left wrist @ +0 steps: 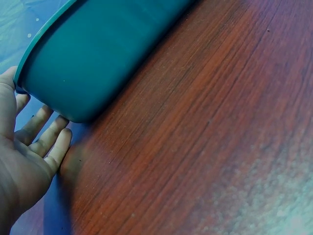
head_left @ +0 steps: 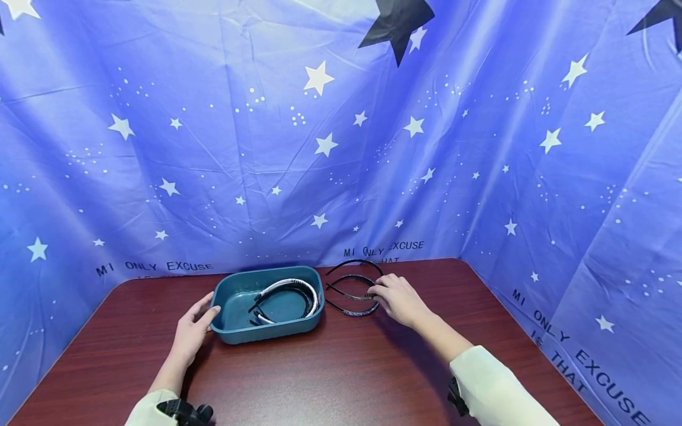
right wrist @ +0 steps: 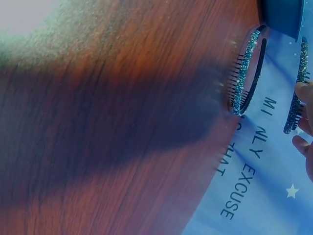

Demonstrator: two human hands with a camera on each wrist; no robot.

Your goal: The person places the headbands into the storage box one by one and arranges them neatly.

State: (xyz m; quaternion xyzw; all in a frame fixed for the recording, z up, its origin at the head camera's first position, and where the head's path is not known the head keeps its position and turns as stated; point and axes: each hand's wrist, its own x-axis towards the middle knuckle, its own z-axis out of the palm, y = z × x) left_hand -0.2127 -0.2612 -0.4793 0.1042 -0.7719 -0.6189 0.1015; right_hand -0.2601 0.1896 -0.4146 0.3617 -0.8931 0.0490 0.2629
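My left hand [head_left: 189, 331] grips the near left end of a teal plastic basin [head_left: 266, 338], its thumb over the rim and its fingers outside. Inside the basin's right half lie a white headband [head_left: 315, 300] and a black one beside it, partly overlapping. Right of the basin, my right hand [head_left: 399, 299] pinches a dark glittery headband [head_left: 348, 297] at its curved top; comb teeth show along it in the right wrist view. A second glittery headband [right wrist: 247, 63] rests on the table nearer me. Behind the pinched one is a plain black headband [head_left: 354, 261].
A dark red wood-grain table [head_left: 298, 378] carries everything. Blue star-printed cloth [head_left: 277, 148] hangs along its back and sides. Dark straps with small devices [head_left: 183, 411] sit at both cream sleeves.
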